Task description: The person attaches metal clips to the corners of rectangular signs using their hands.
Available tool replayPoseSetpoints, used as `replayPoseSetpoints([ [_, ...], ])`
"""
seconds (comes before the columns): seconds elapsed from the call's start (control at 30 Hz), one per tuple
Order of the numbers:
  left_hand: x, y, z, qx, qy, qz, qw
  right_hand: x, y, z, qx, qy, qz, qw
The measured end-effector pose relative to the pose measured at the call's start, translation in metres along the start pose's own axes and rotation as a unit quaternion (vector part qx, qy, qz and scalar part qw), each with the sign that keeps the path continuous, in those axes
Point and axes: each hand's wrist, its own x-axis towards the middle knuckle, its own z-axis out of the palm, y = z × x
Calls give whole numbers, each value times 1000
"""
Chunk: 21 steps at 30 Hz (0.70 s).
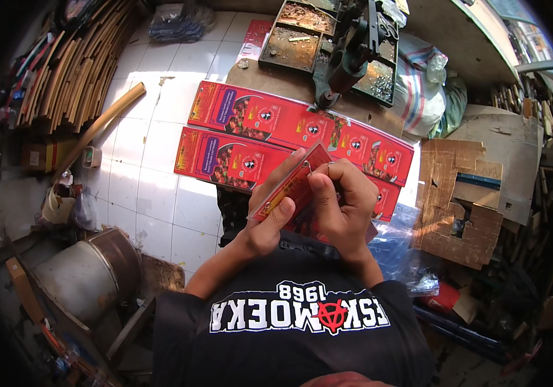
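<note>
A person in a black T-shirt (296,348) works with both bare hands over a counter (260,79), just in front of a dark metal press (347,68). The left hand (265,226) has a narrow grip on a slim red printed piece (289,188), thumb laid across its face and fingers behind it. The piece is held tilted on the wearer's side of the press, its upper end pointing toward the machine. At that end sits a small metal ring (307,164). The right hand (349,200) meets it there, fingers curled and thumb tip beside the ring; whether this grip pinches the ring or only presses near it, one cannot tell

Between the press and the wearer lie two long rows of red printed panels (263,116), the nearer row partly covered by the hands. Left of the press stands a compartmented tray (299,48) of small scraps; at its right, another tray (378,80) of bright metal bits. Farther right of the press slumps a striped white sack (418,100), and far to its left leans a stack of cardboard sheets (73,71)
</note>
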Motion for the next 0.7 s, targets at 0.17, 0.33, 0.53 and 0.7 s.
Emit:
replayPoseSetpoints([
  [0.17,-1,-1,-1,3,-6,-6,1000,-7,2,0,45,1,47,998],
  [0.33,-2,0,-1,-8,-8,-4,1000,-9,1,1,55,0,52,997],
  [0.53,-2,-2,-1,-6,-5,6,1000,-6,2,3,-5,7,-13,1000],
  [0.7,-2,-1,-6,59,-27,37,997,-5,-2,6,-52,17,-38,998],
])
